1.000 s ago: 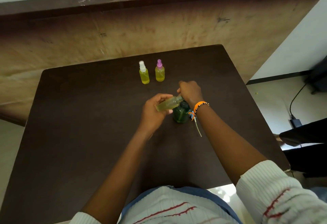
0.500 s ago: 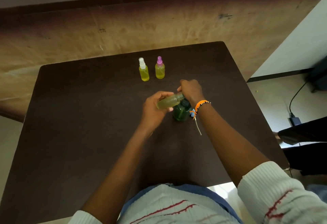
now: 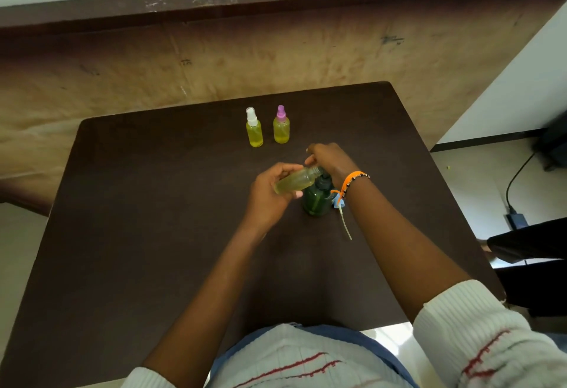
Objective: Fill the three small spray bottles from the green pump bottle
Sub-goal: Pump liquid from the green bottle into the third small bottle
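Note:
My left hand (image 3: 270, 196) grips a small uncapped spray bottle (image 3: 294, 179), tilted almost flat, its open neck at the green pump bottle's head. The liquid inside it is yellow. The green pump bottle (image 3: 316, 200) stands upright on the dark table (image 3: 153, 219). My right hand (image 3: 329, 160) rests on top of its pump head, fingers curled over it. Two more small spray bottles stand upright farther back, both holding yellow liquid: one with a white cap (image 3: 254, 128), one with a purple cap (image 3: 281, 125). A loose spray cap with dip tube (image 3: 343, 216) lies beside the pump bottle.
The table's right edge drops to a floor with a black cable and charger (image 3: 515, 219). A person's dark-clothed leg (image 3: 527, 243) is at the right. A brown wall and ledge stand behind the table.
Both hands and the bottles keep the same pose; only the camera view has shifted slightly.

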